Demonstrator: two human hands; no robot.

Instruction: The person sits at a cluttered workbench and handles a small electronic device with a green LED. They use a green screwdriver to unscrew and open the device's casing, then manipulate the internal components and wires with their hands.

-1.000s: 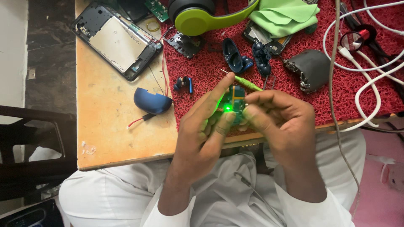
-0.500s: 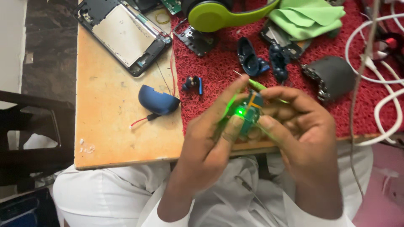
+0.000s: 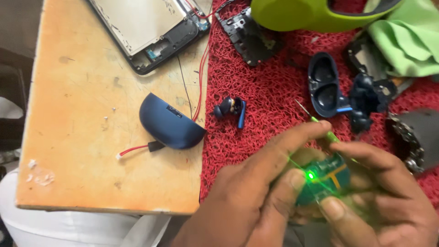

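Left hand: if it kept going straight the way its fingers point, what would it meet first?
The left hand points up and right across the red mat. Past the green-lit circuit board it holds, it would likely meet the open dark blue earbud case first; depth is unclear.

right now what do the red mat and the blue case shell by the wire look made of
Red mat: looks like looped vinyl or rubber coil, with a matte, tangled, noodle-like texture. Blue case shell: probably moulded plastic, smooth and satin, with a soft sheen along its curved top.

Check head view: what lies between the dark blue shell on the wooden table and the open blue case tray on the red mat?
In the head view, between the dark blue shell and the case tray, a single blue earbud lies on the red mat; red wires also cross there.
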